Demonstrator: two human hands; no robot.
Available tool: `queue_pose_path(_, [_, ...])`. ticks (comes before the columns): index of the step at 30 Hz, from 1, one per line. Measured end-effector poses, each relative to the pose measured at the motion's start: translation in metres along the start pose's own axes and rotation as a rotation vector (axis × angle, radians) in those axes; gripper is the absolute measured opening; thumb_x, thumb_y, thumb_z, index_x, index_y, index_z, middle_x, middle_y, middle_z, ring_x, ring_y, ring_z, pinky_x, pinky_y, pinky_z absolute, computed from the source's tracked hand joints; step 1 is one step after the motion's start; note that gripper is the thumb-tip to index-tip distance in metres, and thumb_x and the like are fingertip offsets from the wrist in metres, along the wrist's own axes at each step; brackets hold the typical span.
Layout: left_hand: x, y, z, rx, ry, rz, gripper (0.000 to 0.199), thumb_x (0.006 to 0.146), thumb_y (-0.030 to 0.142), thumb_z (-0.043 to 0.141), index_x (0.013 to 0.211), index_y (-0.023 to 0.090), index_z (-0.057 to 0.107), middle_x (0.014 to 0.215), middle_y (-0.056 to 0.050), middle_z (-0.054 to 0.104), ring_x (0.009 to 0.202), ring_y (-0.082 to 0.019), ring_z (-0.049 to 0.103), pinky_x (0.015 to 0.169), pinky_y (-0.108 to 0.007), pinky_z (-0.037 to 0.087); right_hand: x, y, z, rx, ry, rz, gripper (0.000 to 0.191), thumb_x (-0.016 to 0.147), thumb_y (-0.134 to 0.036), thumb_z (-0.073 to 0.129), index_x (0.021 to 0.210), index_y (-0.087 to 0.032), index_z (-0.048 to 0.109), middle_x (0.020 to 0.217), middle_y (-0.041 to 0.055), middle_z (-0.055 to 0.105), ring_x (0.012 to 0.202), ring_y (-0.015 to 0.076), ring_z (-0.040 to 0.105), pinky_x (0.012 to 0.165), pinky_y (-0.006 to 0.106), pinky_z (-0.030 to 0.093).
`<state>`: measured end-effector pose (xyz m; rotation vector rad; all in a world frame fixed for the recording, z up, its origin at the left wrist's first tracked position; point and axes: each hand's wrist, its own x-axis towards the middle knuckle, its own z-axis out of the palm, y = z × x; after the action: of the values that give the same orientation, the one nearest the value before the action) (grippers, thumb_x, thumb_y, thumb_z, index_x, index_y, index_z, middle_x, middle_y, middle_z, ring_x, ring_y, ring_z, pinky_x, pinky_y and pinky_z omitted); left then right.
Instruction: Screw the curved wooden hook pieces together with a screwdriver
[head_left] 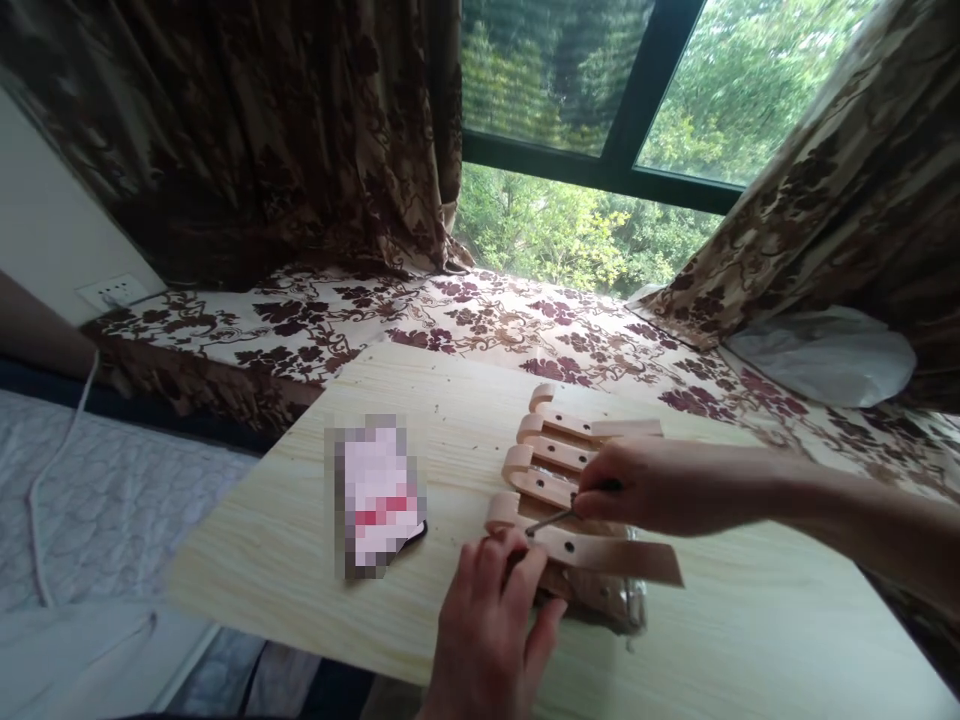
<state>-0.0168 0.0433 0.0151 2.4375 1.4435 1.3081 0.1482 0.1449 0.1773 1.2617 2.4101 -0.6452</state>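
Observation:
Several tan strips, like leather straps, lie side by side with curled left ends and dark round spots along them. My right hand is closed round the dark handle of a thin metal-shafted tool; whether it is an awl or a screwdriver I cannot tell. Its tip meets the nearest strip beside a dark spot. My left hand holds that strip's left end down, fingertips bent onto it and thumb apart. Beneath the strips shows a clear plastic-wrapped brown package.
The pale wooden table bears a blurred pink-and-white item left of the strips and small dark specks. Behind it is a flower-patterned window seat with a white plastic bag at right. A white cable hangs at left.

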Motion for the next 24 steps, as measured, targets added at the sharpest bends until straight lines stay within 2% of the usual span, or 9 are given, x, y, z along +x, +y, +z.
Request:
queue_pose_path(2, [0.0,0.0,-0.005,-0.014,-0.019,0.021,0.035,0.082,0.018,0.06,0.116,0.016,0.053,0.108,-0.012,0.056,0.096,-0.023,0.056,0.081,-0.037,0.053,-0.016,0.008,0.007,0.025,0.178,-0.008,0.037,0.093,-0.038,0.039,0.076,-0.018,0.065,0.066,0.0001,0.059,0.054,0.0101,0.045,0.049,0.022,0.031])
queue_pose_path(5, [0.003,0.0,-0.014,-0.07,0.027,-0.028,0.026,0.082,0.017,0.059,0.107,0.019,0.055,0.107,-0.008,0.055,0.098,-0.02,0.056,0.083,-0.032,0.051,-0.037,0.023,0.018,-0.03,0.396,0.099,0.026,0.091,-0.036,0.042,0.085,-0.021,0.063,0.072,0.0014,0.064,0.06,0.0137,0.053,0.054,0.025,0.034])
queue_pose_path(8, [0.014,-0.002,-0.02,-0.125,0.179,-0.179,0.019,0.083,0.017,0.059,0.1,0.022,0.053,0.102,-0.004,0.055,0.099,-0.017,0.056,0.087,-0.031,0.049,-0.048,0.039,0.035,0.002,0.468,0.107,0.015,0.086,-0.031,0.049,0.087,-0.021,0.061,0.074,0.0018,0.065,0.06,0.0141,0.056,0.054,0.025,0.037])
queue_pose_path(10, [0.025,-0.004,-0.018,-0.192,0.246,-0.339,0.022,0.083,0.023,0.06,0.102,0.022,0.051,0.102,-0.004,0.054,0.097,-0.018,0.056,0.088,-0.033,0.048,-0.049,0.048,0.049,0.049,0.529,0.154,0.012,0.084,-0.028,0.051,0.088,-0.021,0.06,0.069,0.0003,0.064,0.056,0.0142,0.055,0.053,0.025,0.037])
queue_pose_path(12, [0.038,-0.006,-0.012,-0.307,0.209,-0.535,0.03,0.083,0.032,0.059,0.109,0.021,0.049,0.106,-0.006,0.055,0.093,-0.018,0.057,0.085,-0.035,0.05,-0.047,0.054,0.063,0.128,0.589,0.184,0.015,0.083,-0.03,0.052,0.093,-0.021,0.06,0.067,-0.0005,0.065,0.057,0.0151,0.056,0.054,0.025,0.039])
queue_pose_path(14, [0.048,-0.006,-0.005,-0.397,0.122,-0.644,0.038,0.083,0.037,0.059,0.115,0.02,0.049,0.108,-0.007,0.057,0.096,-0.019,0.058,0.084,-0.034,0.05,-0.045,0.059,0.074,0.243,0.606,0.16,0.021,0.085,-0.033,0.052,0.1,-0.021,0.06,0.069,0.0001,0.066,0.06,0.0161,0.058,0.057,0.026,0.041])
queue_pose_path(16, [0.054,-0.004,0.001,-0.431,0.071,-0.683,0.042,0.08,0.037,0.062,0.117,0.02,0.05,0.108,-0.007,0.059,0.101,-0.02,0.058,0.083,-0.032,0.05,-0.043,0.061,0.082,0.361,0.59,0.094,0.025,0.087,-0.032,0.05,0.106,-0.02,0.06,0.074,0.0021,0.068,0.065,0.0172,0.061,0.059,0.027,0.044])
queue_pose_path(19, [0.057,-0.003,0.009,-0.46,0.061,-0.744,0.043,0.08,0.037,0.061,0.118,0.02,0.05,0.109,-0.006,0.061,0.104,-0.021,0.059,0.082,-0.03,0.05,-0.041,0.064,0.091,0.478,0.591,0.005,0.025,0.088,-0.029,0.049,0.106,-0.018,0.061,0.087,0.0066,0.071,0.075,0.0201,0.065,0.067,0.029,0.049])
queue_pose_path(24, [0.06,-0.007,0.012,-0.512,-0.033,-0.786,0.037,0.085,0.041,0.054,0.114,0.018,0.058,0.106,-0.007,0.068,0.101,-0.022,0.063,0.084,-0.032,0.05,-0.04,0.068,0.099,0.52,0.656,-0.037,0.025,0.087,-0.028,0.05,0.105,-0.018,0.065,0.099,0.009,0.071,0.086,0.0236,0.066,0.074,0.032,0.052])
